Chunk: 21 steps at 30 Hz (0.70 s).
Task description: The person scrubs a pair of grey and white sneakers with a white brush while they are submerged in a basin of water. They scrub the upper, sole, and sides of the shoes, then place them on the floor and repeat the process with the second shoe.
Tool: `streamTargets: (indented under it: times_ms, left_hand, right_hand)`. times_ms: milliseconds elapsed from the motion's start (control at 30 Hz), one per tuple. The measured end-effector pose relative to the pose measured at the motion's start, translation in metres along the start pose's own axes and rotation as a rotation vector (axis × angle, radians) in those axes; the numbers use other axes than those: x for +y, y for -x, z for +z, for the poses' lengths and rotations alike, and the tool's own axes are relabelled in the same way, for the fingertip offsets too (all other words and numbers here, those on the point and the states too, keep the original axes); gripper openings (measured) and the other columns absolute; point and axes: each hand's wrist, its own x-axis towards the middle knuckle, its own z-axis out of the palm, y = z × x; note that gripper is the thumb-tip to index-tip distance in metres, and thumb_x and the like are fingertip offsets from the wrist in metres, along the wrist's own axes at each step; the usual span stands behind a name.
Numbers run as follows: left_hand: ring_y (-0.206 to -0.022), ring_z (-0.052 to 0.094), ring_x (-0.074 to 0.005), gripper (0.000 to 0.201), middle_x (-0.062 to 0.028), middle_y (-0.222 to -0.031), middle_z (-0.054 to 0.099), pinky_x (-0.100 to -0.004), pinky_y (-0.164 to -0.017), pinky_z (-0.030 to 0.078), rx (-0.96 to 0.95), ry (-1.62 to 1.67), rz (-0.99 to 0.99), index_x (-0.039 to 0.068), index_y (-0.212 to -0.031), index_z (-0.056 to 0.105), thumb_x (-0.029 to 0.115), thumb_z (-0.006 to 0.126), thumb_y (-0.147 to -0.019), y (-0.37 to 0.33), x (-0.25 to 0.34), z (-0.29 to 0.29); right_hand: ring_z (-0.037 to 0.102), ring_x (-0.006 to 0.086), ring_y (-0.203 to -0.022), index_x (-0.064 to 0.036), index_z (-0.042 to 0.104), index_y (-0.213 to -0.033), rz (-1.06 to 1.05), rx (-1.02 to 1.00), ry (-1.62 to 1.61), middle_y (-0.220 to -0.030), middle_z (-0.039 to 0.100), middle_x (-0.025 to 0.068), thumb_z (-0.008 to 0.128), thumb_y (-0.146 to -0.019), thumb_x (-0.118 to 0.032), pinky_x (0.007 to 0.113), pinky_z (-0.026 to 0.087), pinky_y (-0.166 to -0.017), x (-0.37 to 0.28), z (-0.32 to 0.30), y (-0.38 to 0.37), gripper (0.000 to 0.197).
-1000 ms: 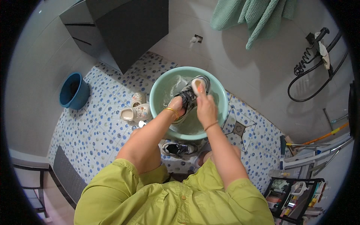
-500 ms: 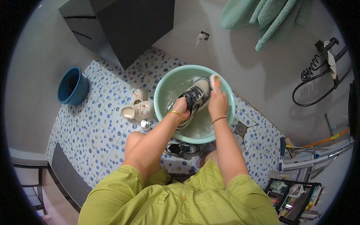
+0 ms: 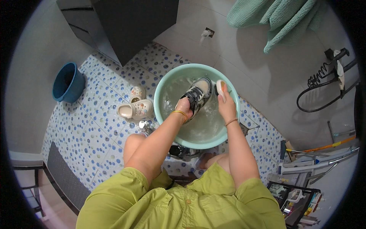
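L fingers (image 3: 183, 103) partly hidden by sneaker (image 3: 200, 91), towel (image 3: 282, 19) cropped @ top.

The basin (image 3: 206, 138) sits on the floor (image 3: 108, 131) before the person, a shoe (image 3: 199, 92) in it. The left hand (image 3: 185, 107) is on the shoe; right of it, over the basin's right side, the right hand (image 3: 227, 107) holds a brush (image 3: 220, 88). A second shoe (image 3: 177, 151) lies on the near side of the basin. Left of the basin are clogs (image 3: 139, 109), and farther left a bucket (image 3: 72, 89). The cabinet (image 3: 139, 30) is beyond the clogs; a towel (image 3: 280, 19) hangs beyond the basin, to the right.
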Motion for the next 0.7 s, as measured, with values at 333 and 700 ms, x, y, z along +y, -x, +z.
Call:
streamTargets:
  times_ms: [333,700]
  left_hand:
    - [-0.09,0.059,-0.0246,0.03,-0.0154,-0.102,0.058,-0.0367,-0.083,0.048,-0.201,-0.013,-0.117,-0.002,-0.102,0.055,0.01,0.031,-0.088,0.006,-0.002,-0.004]
    - [-0.085,0.06,-0.0238,0.028,-0.0144,-0.094,0.061,-0.0358,-0.08,0.049,-0.136,-0.211,-0.166,-0.002,-0.098,0.057,0.008,0.034,-0.086,0.016,-0.008,0.005]
  right_hand:
    - [0.056,0.034,-0.065,-0.0296,0.035,-0.13,-0.226,0.155,0.292,-0.078,0.052,0.0134,0.05,-0.084,-0.02,0.044,0.046,-0.057,-0.03,0.003,0.005,0.049]
    - [0.056,0.0324,-0.07,-0.0292,0.042,-0.126,-0.09,0.068,0.343,-0.081,0.053,0.0133,0.054,-0.081,-0.02,0.042,0.046,-0.061,-0.035,-0.01,0.01,0.047]
